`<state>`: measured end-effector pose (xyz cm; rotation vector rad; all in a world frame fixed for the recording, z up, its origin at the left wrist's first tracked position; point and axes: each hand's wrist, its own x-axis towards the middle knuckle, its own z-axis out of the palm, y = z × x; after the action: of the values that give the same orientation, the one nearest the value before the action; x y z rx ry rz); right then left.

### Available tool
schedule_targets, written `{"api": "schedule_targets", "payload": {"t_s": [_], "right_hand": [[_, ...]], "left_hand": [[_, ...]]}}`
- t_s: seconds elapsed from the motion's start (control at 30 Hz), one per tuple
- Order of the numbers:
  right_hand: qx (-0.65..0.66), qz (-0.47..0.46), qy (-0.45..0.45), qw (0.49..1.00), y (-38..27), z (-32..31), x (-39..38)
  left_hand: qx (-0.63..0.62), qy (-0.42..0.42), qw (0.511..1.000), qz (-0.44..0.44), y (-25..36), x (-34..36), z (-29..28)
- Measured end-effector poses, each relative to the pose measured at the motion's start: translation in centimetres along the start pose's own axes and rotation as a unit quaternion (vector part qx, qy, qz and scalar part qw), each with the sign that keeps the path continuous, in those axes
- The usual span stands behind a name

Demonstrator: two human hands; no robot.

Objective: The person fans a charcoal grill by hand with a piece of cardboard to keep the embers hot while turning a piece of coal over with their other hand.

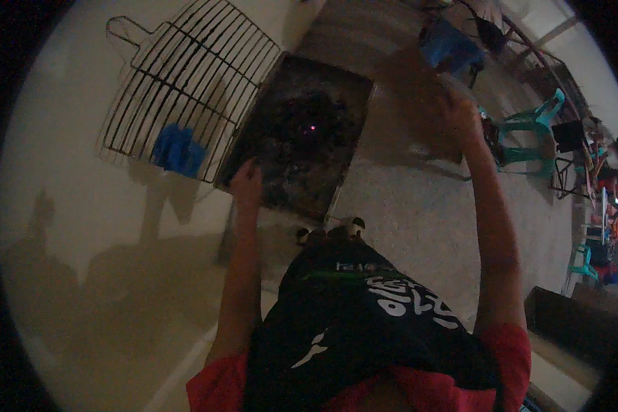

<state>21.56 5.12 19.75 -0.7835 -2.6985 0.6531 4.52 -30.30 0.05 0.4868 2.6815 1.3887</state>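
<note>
My left hand point(247, 177) is closed beside the lower left corner of a dark, shallow metal box point(347, 130) holding black coals and one small glowing spot; whether it grips anything is unclear. My right hand point(459, 110), raised at the right, is closed on a brown, blurred flat sheet point(412, 93), which looks like cardboard. A wire grate point(189, 81) with a handle leans against the pale wall left of the box, with a blue cloth point(180, 150) on its lower part.
Green plastic stools point(529, 130) stand at the right, with a blue object point(452, 48) above them. More furniture and clutter line the far right. A dark box point(570, 323) sits at the lower right. My feet point(350, 226) are just below the coal box.
</note>
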Motion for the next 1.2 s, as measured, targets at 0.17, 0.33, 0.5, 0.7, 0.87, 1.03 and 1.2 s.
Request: {"api": "schedule_targets", "payload": {"t_s": [0.17, 0.33, 0.5, 0.7, 0.87, 1.03, 1.2], "right_hand": [[0.138, -0.185, -0.065, 0.971, -3.5, 2.2, -1.6], [-0.128, -0.174, -0.091, 0.972, -2.9, 3.4, 1.6], [0.111, -0.267, -0.115, 0.95, -7.7, 2.7, -2.0], [-0.128, -0.185, -0.046, 0.973, -4.8, 0.5, 3.2], [-0.148, -0.349, -0.223, 0.898, -10.3, 1.7, -0.9], [-0.1, -0.223, -0.158, 0.957, -8.2, -0.5, 1.1], [0.116, -0.246, -0.166, 0.948, -6.1, 1.9, -1.0]], "left_hand": [[0.008, 0.076, 0.997, -0.015, -0.7, -2.3, -4.8], [0.038, 0.106, 0.988, -0.102, -4.0, -5.5, -7.9], [0.145, 0.077, 0.979, -0.121, -12.6, -11.4, -8.5], [0.265, -0.068, 0.947, -0.165, -12.8, -14.2, -6.5], [0.23, -0.021, 0.973, -0.008, -19.4, -20.7, -4.1], [0.055, -0.084, 0.937, -0.335, -21.1, -21.9, -3.6], [-0.004, -0.145, 0.932, -0.331, -17.2, -20.4, -3.5]]}}
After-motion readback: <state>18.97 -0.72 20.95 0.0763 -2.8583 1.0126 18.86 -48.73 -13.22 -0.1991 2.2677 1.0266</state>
